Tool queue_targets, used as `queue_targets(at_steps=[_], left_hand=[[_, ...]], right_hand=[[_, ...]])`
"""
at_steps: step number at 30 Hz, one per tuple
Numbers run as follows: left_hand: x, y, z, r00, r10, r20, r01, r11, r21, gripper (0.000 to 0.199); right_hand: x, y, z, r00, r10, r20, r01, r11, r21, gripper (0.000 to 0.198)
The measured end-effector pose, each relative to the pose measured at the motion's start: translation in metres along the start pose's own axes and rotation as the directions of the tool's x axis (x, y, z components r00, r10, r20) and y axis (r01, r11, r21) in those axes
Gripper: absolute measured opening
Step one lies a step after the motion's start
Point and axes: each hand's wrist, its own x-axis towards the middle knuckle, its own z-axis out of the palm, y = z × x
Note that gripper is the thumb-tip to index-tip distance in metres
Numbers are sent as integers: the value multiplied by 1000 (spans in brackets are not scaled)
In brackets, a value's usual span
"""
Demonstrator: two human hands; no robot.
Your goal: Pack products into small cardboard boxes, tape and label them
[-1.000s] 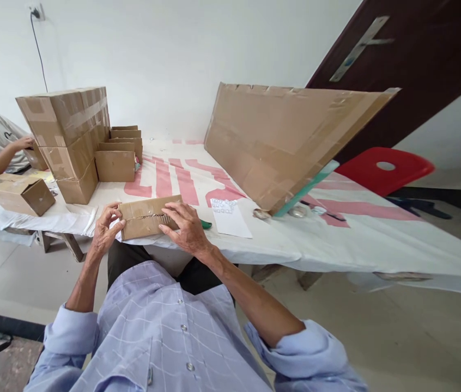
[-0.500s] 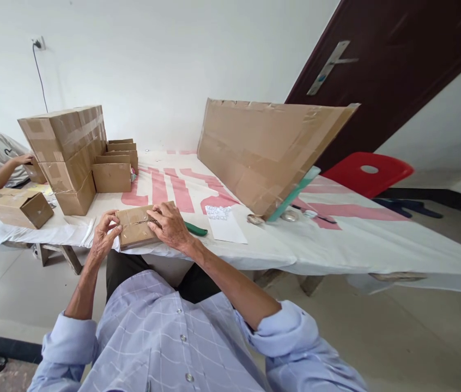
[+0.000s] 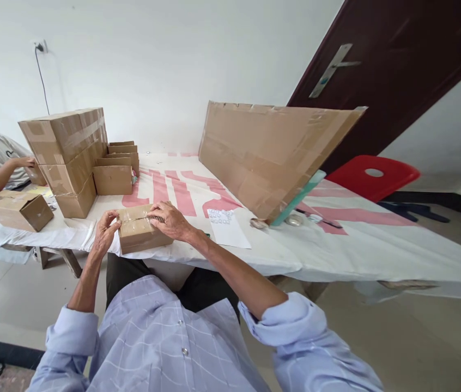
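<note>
A small cardboard box (image 3: 145, 239) with tape along its top seam sits at the table's front edge before me. Fingers of my left hand (image 3: 105, 231) are closed on its upper left edge, the thumb against the corner. Across the right part of the top lies my right hand (image 3: 171, 220), its bent fingers gripping at the seam. Just past my right wrist shows a small bit of a green tool (image 3: 207, 235), mostly hidden. To the right of it lies a white sheet (image 3: 230, 231) with round clear stickers or pieces at its top.
Stacked taped boxes (image 3: 71, 163) and open boxes (image 3: 111, 179) stand at left, near a single box (image 3: 18, 209). A co-worker's hand (image 3: 25, 162) touches another box. A large cardboard panel (image 3: 271, 155) leans at right, with tape rolls (image 3: 293, 220) beside it. A red chair (image 3: 377, 185) stands beyond.
The box has tipped so that more of its front face shows. Both hands stay on it. The green tool is now mostly covered.
</note>
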Motion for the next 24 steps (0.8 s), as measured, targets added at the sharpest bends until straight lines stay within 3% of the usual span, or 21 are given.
queue_targets(at_steps=[5, 10, 15, 24], left_hand=[[14, -3, -2, 998, -65, 6, 65, 997, 32, 40], [16, 2, -7, 992, -124, 35, 119, 988, 101, 46], [14, 10, -3, 980, -183, 80, 167, 971, 171, 51], [5, 28, 11, 968, -242, -60, 247, 897, 367, 48]], right_hand=[[10, 17, 1, 998, 50, 47, -53, 996, 73, 20], [-1, 39, -2, 988, 152, -9, -151, 986, 72, 18], [-20, 53, -3, 985, 165, -58, -158, 981, 114, 28], [-39, 55, 15, 937, 288, -199, -263, 954, 143, 43]])
